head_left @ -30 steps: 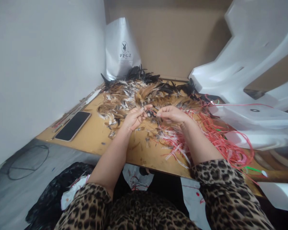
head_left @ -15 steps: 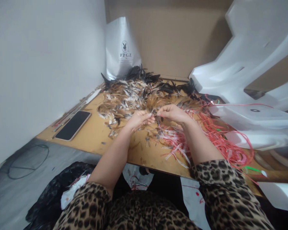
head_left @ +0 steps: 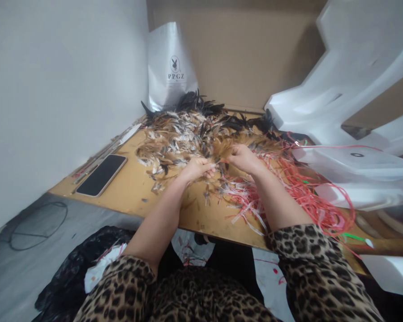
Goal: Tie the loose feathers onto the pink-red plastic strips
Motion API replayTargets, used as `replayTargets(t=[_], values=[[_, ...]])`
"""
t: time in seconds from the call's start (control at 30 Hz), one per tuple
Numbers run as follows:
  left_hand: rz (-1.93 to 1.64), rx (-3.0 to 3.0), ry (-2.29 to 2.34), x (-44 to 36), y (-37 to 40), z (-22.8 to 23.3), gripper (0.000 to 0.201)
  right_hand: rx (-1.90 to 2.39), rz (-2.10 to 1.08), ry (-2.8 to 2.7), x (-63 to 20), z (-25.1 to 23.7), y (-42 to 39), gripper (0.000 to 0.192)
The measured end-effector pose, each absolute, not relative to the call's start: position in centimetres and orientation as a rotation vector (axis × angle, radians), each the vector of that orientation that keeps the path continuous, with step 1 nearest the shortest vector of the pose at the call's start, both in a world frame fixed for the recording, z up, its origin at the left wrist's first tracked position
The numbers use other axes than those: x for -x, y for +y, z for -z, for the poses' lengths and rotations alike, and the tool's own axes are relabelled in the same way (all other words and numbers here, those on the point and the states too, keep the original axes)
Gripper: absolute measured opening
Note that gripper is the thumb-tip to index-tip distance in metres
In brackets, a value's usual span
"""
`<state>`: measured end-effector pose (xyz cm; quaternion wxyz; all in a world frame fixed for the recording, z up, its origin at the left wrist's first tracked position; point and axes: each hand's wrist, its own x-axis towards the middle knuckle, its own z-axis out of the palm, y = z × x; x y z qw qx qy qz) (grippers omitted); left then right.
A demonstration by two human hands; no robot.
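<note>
A heap of brown, black and white feathers point(head_left: 188, 129) covers the back of a wooden board point(head_left: 130, 190). My left hand point(head_left: 197, 169) and my right hand point(head_left: 242, 157) meet at the heap's near edge, fingers pinched together on a small dark bunch of feathers point(head_left: 218, 161) held between them. A tangle of red and white strips point(head_left: 289, 192) lies under and to the right of my right wrist.
A black phone point(head_left: 101, 175) lies on the board's left side, thin rods beside it. A silver bag point(head_left: 171, 67) stands at the back against cardboard. White foam pieces point(head_left: 349, 112) crowd the right. A black bag point(head_left: 67, 277) and a cable point(head_left: 36, 221) lie on the floor.
Both hands have lowered from a raised position down onto the feather heap, and stay pinched together. The small dark bunch now sits low between the fingertips.
</note>
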<state>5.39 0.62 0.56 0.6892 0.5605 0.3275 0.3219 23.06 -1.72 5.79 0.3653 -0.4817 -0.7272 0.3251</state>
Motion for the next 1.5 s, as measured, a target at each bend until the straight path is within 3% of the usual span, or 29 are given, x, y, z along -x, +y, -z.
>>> replayTargets(t=[0.33,0.6,0.7,0.8,1.0,1.13,1.3,1.5], values=[[-0.850,-1.228,0.830,-5.0,1.5,-0.5,0.024,1.491,-0.853,-1.882,-23.5,-6.0,-1.9,0.023],[-0.554,-1.496,0.888,-5.9,0.6,-0.1,0.021,1.677,0.015,-2.384,-20.6,-8.6,-4.9,0.020],[-0.459,-1.583,0.825,-6.0,0.0,-0.1,0.023,1.632,0.096,-2.547,-19.5,-8.4,-5.1,0.023],[-0.399,-1.615,0.750,-5.9,-0.5,-0.4,0.025,1.514,-0.029,-2.567,-20.1,-7.6,-4.2,0.019],[-0.413,-1.612,0.638,-5.7,-0.8,-0.9,0.025,1.259,-0.719,-2.284,-23.1,-5.9,-2.0,0.018],[-0.414,-1.622,0.582,-5.9,-1.0,-0.7,0.025,1.231,-1.018,-2.090,-23.7,-5.4,-1.5,0.021],[-0.381,-1.593,0.550,-6.1,-1.2,-0.7,0.027,1.212,-1.135,-1.987,-23.5,-4.9,-1.2,0.023],[-0.602,-1.436,0.609,-6.2,-1.1,-1.5,0.030,1.242,-1.148,-1.664,-24.2,-3.5,-0.2,0.024]])
